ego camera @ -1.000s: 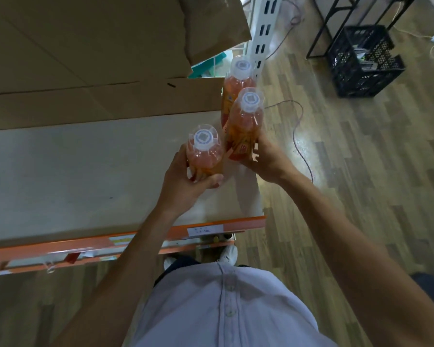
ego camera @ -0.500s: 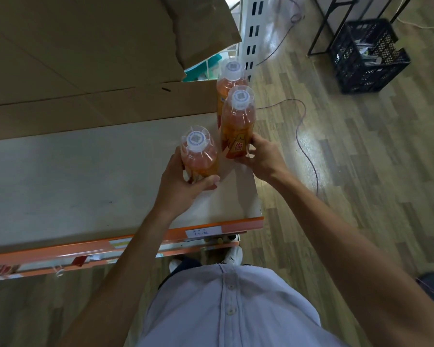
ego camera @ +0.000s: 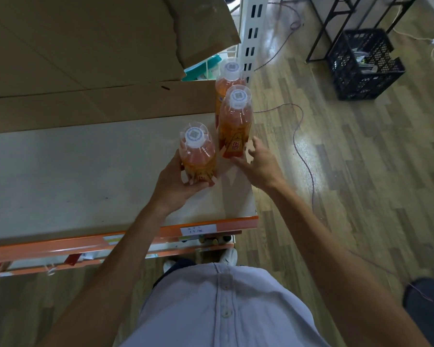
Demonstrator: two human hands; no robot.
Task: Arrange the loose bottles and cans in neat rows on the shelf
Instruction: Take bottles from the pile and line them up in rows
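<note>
Three orange drink bottles with clear caps stand at the right end of the pale shelf board (ego camera: pixel 73 176). The back bottle (ego camera: pixel 227 83) and the middle bottle (ego camera: pixel 234 121) form a line along the right edge. My left hand (ego camera: pixel 178 186) grips the base of the front-left bottle (ego camera: pixel 198 156), which stands on the shelf. My right hand (ego camera: pixel 258 164) is just right of the middle bottle's base with fingers spread, not holding it.
Brown cardboard (ego camera: pixel 85 58) covers the back of the shelf and the level above. An orange price rail (ego camera: pixel 110 240) marks the front edge. A white upright (ego camera: pixel 252 33), a cable (ego camera: pixel 303 156) on the wood floor and a black crate (ego camera: pixel 363 63) lie to the right.
My right hand has let go of the middle bottle and opened, drawing back slightly. The left hand has kept its grip on the front-left bottle, now resting on the shelf.
</note>
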